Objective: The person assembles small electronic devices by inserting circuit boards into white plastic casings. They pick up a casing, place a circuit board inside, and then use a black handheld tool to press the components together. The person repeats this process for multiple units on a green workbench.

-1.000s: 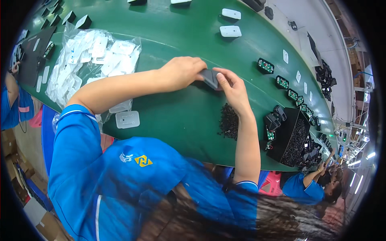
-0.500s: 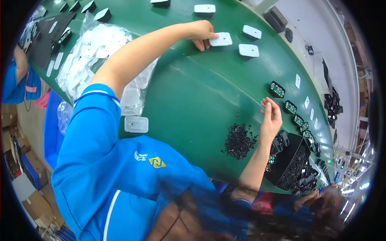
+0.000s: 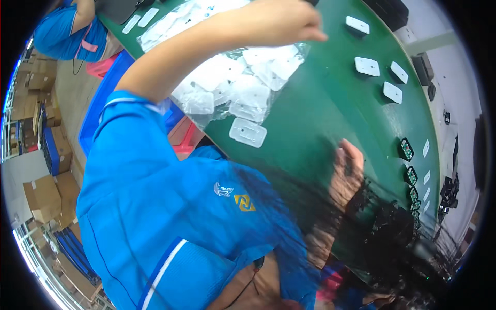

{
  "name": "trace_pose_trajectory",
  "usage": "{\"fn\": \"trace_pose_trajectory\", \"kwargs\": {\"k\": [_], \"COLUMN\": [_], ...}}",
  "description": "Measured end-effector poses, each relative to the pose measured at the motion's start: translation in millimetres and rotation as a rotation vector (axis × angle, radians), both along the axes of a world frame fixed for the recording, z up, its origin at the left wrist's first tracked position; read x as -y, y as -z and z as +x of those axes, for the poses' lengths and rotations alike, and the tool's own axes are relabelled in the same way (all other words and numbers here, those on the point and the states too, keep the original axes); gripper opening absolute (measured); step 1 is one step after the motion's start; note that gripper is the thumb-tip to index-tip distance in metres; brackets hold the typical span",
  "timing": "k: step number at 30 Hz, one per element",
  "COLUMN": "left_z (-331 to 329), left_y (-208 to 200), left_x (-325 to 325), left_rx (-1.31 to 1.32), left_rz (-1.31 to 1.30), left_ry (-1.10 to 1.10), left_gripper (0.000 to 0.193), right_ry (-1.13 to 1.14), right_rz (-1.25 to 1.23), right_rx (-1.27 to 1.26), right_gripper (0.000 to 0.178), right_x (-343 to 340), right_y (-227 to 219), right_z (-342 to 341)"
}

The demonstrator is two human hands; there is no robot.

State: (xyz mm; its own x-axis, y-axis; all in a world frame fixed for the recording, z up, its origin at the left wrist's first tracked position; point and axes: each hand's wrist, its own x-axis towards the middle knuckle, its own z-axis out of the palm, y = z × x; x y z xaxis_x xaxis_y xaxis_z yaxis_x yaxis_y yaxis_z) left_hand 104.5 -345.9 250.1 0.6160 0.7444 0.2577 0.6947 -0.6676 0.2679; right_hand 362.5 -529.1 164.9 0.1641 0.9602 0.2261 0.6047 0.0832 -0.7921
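My left hand [image 3: 289, 23] is above a clear plastic bag of white plastic covers [image 3: 222, 72], its fingers loosely bent and slightly blurred, with nothing visible in them. One loose white cover [image 3: 248, 133] lies flat beside the bag at the near table edge. My right hand [image 3: 349, 168] hovers over the green table [image 3: 315, 119] with thumb and fingers apart, holding nothing I can see. Several black cases with white covers on top [image 3: 367, 66] stand at the far right. Dark hair partly hides my right forearm and the small black parts [image 3: 356, 201] near it.
Open black cases with green circuit boards [image 3: 406, 149] run down the right edge beside narrow white strips [image 3: 426, 149]. A blue bin [image 3: 103, 103] stands left of the table. Another person's blue sleeve [image 3: 54, 36] shows at upper left, cardboard boxes [image 3: 44, 199] below.
My left hand has let go of the white-covered case and come back over the bag. My right hand stays over the table. The view has shifted, and hair now covers the lower right.
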Motion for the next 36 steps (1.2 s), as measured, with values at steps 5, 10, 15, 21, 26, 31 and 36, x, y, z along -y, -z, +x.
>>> {"fn": "trace_pose_trajectory", "kwargs": {"k": [5, 10, 15, 21, 26, 31, 36], "left_z": [-68.4, -98.4, -101.0, -106.4, -153.3, -186.1, -209.2], "left_y": [46.2, 102.2, 127.4, 115.4, 105.1, 116.7, 86.9], "left_x": [120.5, 175.8, 163.6, 126.7, 78.7, 53.1, 26.9], "left_rx": [0.027, 0.138, 0.136, 0.377, 0.193, 0.177, 1.270], "left_rz": [-0.086, 0.040, 0.030, 0.087, 0.576, 0.298, -0.017], "left_ry": [-0.175, -0.258, -0.238, -0.105, -0.668, -0.757, -0.649], "left_gripper": [0.018, 0.050, 0.060, 0.054, 0.041, 0.025, 0.024], "right_ry": [-0.569, -0.553, -0.588, -0.463, -0.406, -0.461, -0.375], "right_rz": [0.093, 0.150, 0.220, 0.214, 0.177, 0.217, 0.094], "right_rx": [0.317, 0.459, 0.536, 0.339, 0.429, 0.331, -0.118], "right_gripper": [0.042, 0.048, 0.043, 0.055, 0.030, 0.007, 0.010], "right_x": [3.9, 1.6, -11.7, -34.7, -55.7, -77.8, -112.0], "right_y": [8.5, 25.2, 31.1, 18.2, 26.6, 26.7, -20.2], "right_z": [-70.7, -99.1, -100.9, -115.5, -132.4, -135.2, -146.0]}}
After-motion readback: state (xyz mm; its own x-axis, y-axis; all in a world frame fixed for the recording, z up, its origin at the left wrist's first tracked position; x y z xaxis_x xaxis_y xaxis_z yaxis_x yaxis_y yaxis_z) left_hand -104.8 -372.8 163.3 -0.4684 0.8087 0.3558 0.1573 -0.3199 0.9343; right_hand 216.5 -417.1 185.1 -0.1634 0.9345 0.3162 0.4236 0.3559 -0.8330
